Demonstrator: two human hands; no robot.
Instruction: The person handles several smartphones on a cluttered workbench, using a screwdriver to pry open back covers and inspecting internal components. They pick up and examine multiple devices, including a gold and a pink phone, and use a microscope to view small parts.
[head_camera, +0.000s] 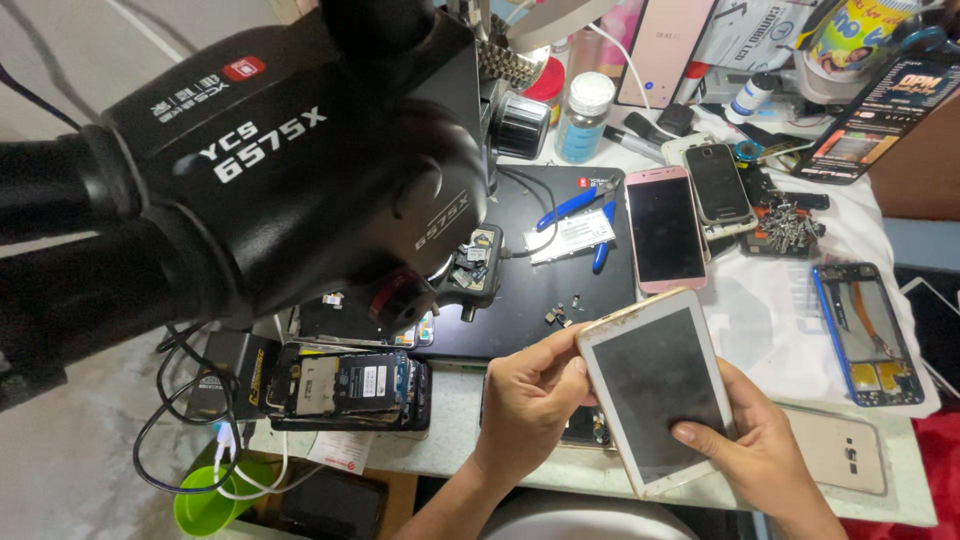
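So, far left, most of the view is taken up by a big black microscope head (290, 150), with a tangle of black cable (185, 400) and a green cup (212, 500) seen below it at the table edge. Just right of that, an opened phone (345, 385) with its insides exposed is laid flat on the bench. Behind it a black work mat (540, 300) is spread out, with blue-handled pliers (590, 215) and a small board holder (478, 265) placed on it.

In the middle, a white phone (655, 390) is held up above the near table edge, tilted, dark screen up. Its top left corner is pinched by the left hand (530, 405), fingers curled in. Its lower right side is gripped by the right hand (765, 450), thumb pressed flat on the glass.

Further right, a pink phone (665, 228) is laid face up, and a blue-framed phone shell (868, 335) is set near the far right edge.
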